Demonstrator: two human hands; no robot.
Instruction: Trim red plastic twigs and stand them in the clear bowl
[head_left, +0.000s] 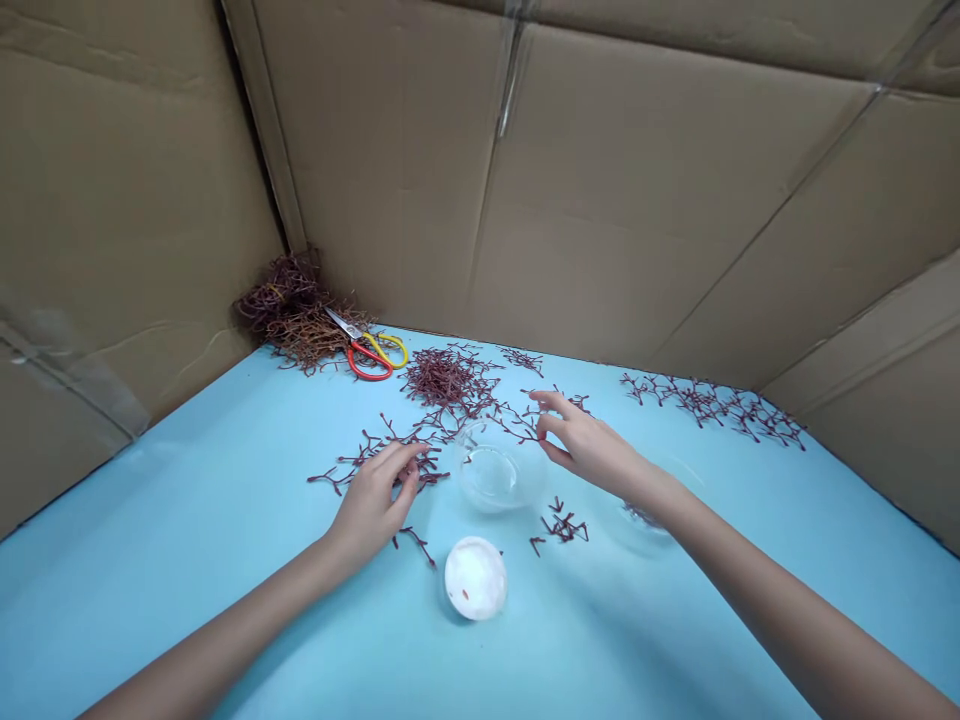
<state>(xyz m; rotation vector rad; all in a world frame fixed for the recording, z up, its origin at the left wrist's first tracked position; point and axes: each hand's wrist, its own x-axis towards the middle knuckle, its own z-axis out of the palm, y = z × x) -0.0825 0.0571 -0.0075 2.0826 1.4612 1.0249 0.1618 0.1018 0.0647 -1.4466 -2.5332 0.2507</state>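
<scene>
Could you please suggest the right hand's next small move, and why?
Perhaps the right hand should lift the branched twig it seems to pinch: in this view it overlaps the clear bowl and reaches toward the twig pile, where it might snag.

Twigs (429,478) partly hidden by the left hand (379,495), clear bowl (637,542) partly covered by the right forearm (742,565), cardboard walls (660,180) cropped above, reddish speck (465,594) in white dish (484,572) too small to identify
</scene>
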